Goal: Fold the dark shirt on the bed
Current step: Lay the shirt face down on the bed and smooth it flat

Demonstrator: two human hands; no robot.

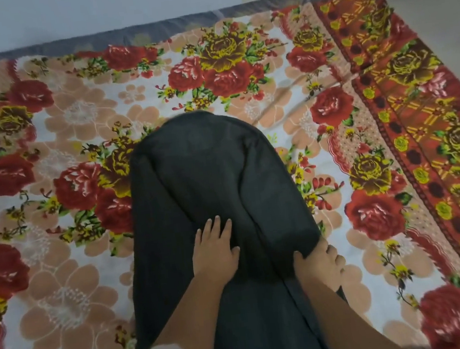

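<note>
The dark shirt lies lengthwise down the middle of the bed, its sides folded inward into a long narrow strip that runs from mid-bed to the near edge. My left hand rests flat on the cloth near its middle, fingers spread and pressing down. My right hand is at the shirt's right edge, thumb on top and fingers curled under, pinching the folded side.
A floral blanket with red roses covers the bed. Its red patterned border runs down the right side. A pale wall stands behind the far edge, and floor shows at the right.
</note>
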